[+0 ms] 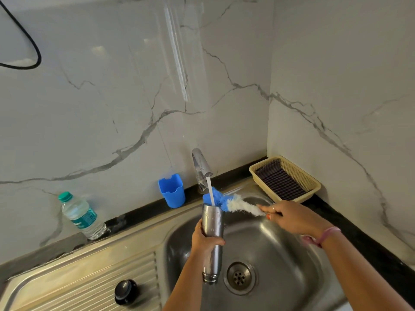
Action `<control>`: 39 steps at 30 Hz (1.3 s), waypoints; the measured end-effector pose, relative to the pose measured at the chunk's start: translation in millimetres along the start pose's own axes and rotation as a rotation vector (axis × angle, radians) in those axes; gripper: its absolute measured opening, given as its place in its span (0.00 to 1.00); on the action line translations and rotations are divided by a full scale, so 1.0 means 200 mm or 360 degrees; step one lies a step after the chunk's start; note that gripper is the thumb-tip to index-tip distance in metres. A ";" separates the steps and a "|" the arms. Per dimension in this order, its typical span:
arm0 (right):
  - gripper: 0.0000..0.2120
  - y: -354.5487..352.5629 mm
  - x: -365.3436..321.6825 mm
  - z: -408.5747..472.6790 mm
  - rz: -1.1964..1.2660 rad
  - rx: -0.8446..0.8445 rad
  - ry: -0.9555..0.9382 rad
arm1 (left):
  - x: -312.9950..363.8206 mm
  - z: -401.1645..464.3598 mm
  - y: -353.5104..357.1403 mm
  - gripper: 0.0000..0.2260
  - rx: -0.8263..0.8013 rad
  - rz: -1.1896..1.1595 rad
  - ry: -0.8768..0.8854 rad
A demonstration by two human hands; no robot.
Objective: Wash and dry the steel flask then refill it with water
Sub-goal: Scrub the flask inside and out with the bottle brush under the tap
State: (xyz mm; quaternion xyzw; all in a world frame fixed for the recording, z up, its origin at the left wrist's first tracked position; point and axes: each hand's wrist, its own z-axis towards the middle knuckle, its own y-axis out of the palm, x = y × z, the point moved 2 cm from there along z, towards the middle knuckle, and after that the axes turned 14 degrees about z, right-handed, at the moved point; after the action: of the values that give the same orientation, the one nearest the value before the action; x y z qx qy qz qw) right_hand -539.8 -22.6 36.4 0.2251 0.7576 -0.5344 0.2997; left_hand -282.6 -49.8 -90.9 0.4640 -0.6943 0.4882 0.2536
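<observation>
Steel flask (212, 223) held over the sink basin (280, 250), at about 10 o'clock from the drain (239, 277); it looks inverted, the threaded neck pointing down toward the basin and the broad end up under the tap (201, 167), though which end is open I cannot tell for certain. Water stream (210, 191) falls from the tap onto the upper end. Left hand (203, 240) grips the flask at mid-body, fingers wrapped round it and thumb across the front. Right hand (289, 215) at 3 o'clock of the flask, fingers pinched together on the handle of the bottle brush (231, 204); the blue and white bristle head lies across and just behind the flask's upper end, touching or nearly touching it. Judgement: washing stage, outside being rinsed and scrubbed; drying and refilling not yet done. To do this step well: keep the grip firm since wet steel slips, turn the flask under the stream so the brush reaches all round, work the neck threads, then rinse the inside with the mouth up. Outward: black cap (125, 291) on the ribbed drainboard (89, 281) at 7 o'clock; blue cup (171, 190) at 11 o'clock against the wall; plastic water bottle (82, 215) at 9 o'clock; basket (312, 184) with a dark checked cloth (277, 179) at 2 o'clock, likely for drying
</observation>
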 end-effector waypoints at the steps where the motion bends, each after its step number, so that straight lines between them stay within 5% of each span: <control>1: 0.19 -0.03 0.02 -0.01 0.0023 -0.0030 0.0004 | 0.00 0.00 -0.01 0.43 0.0014 -0.0026 -0.0007; 9: 0.19 0.01 -0.03 -0.01 -0.0065 0.0010 -0.0044 | 0.01 -0.04 -0.01 0.41 -0.0007 -0.0068 0.0000; 20: 0.18 0.13 0.25 -0.19 0.0494 0.0270 0.0204 | -0.02 -0.05 -0.03 0.39 0.0069 -0.0732 -0.0058; 29: 0.11 0.41 0.14 -0.19 0.1107 0.0289 0.0287 | 0.06 -0.06 -0.01 0.37 -0.0055 -0.1261 -0.0029; 34: 0.10 0.56 -0.01 -0.16 0.1105 0.0344 0.0137 | 0.03 -0.07 0.06 0.42 -0.0222 -0.1375 -0.0093; 39: 0.14 0.62 -0.07 -0.14 0.1036 0.0401 0.0138 | 0.01 -0.08 0.09 0.35 -0.0265 -0.1409 -0.0151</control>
State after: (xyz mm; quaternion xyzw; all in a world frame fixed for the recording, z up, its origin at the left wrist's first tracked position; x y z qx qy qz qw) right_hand -454.3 43.3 -30.5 0.5125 0.5862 -0.4902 0.3918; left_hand -301.0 -35.1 -90.9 0.7162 -0.4768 0.2534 0.4422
